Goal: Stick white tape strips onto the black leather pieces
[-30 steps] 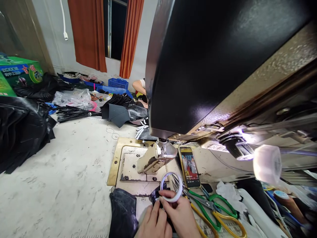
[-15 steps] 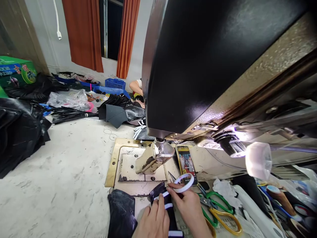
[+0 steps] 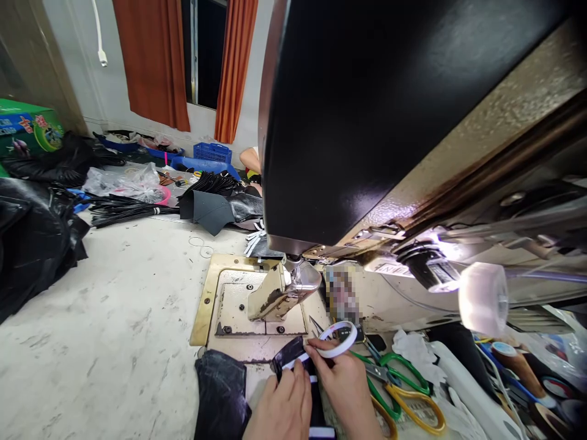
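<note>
1. At a cluttered sewing station, the right hand point(image 3: 348, 391) pinches a white tape roll point(image 3: 338, 340) between thumb and fingers, the roll tilted just above a narrow black strap point(image 3: 293, 354) that lies on the surface in front of the machine's brass plate point(image 3: 204, 299).
2. The left hand point(image 3: 282, 409) presses its fingers flat on the strap, closed around nothing; a white band of tape point(image 3: 298, 362) runs from the roll across the strap's upper end.
3. Risk one: the tape may go down crooked or wrinkled, since the roll is held at an angle and the strap end curls up off the surface.
4. Risk two: the strap may skid if the left hand's pressure eases, because a pull on the roll tugs it toward the right.
5. Risk three: the open blades of the green-handled scissors point(image 3: 398, 376) and the yellow-handled scissors point(image 3: 413, 409) lie just beside the right wrist, and a sideways sweep could catch them.
6. Risk four: the presser foot point(image 3: 282, 293) stands near, just beyond the strap, and a forward push could jam the strap end beneath it.
7. Risk five: the phone point(image 3: 343, 293) rests close behind the roll and could be knocked.
8. Risk six: loose black fabric point(image 3: 220, 397) touching the strap's left side could stick to any exposed adhesive.
</note>
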Tool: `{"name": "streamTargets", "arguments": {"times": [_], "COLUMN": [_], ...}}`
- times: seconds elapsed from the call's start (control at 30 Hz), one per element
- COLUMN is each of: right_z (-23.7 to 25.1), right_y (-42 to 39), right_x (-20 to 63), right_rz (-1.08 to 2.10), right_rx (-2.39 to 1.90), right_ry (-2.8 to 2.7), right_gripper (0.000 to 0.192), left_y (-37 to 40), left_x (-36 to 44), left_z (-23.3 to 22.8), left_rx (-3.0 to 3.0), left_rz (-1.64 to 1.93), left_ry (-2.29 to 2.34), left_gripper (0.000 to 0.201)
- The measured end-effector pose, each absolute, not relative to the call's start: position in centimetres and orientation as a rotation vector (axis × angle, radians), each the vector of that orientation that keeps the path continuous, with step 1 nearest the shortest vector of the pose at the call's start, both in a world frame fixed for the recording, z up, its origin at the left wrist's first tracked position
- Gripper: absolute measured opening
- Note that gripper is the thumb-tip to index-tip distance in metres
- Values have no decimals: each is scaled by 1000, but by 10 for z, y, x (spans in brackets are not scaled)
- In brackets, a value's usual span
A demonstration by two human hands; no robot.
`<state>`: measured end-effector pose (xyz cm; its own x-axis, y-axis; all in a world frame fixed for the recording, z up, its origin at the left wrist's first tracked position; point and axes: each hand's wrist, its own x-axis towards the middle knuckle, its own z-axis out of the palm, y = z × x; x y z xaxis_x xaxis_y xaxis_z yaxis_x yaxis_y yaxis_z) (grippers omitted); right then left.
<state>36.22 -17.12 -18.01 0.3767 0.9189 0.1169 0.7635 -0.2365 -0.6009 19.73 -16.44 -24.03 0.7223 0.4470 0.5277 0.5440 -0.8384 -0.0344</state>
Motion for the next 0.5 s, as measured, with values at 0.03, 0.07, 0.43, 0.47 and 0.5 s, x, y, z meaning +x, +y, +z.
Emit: {"name": "streamTargets", "arguments": {"times": [0.03,0.07,0.43,0.47,0.5], "right_z": [-178,-175,-183,-185,-187], "right_y": [-172,-173,-179,-179,-179], "right_x": [364,366,375,375,374], "right_rz": [364,383,325,311,299], "right_rx": [-2066,-2069,-2114,-2110,-2105], "right_ry": [-1439,-1435,-1344,-1353,-1363], "right_gripper": [41,41,43,42,41], "left_y": [-164,-164,-161,-161,-161], "left_x": [200,202,208,208,209], "left_z": [-240,-241,-242,-242,-242], "left_rx": [-2749,-2763,-2810,-2804,-2806], "left_rz": [-748,-723,-624,-642,-654], "left_ry": [-801,-796,-771,-782,-789], "left_gripper": [40,43,60,61,62]}}
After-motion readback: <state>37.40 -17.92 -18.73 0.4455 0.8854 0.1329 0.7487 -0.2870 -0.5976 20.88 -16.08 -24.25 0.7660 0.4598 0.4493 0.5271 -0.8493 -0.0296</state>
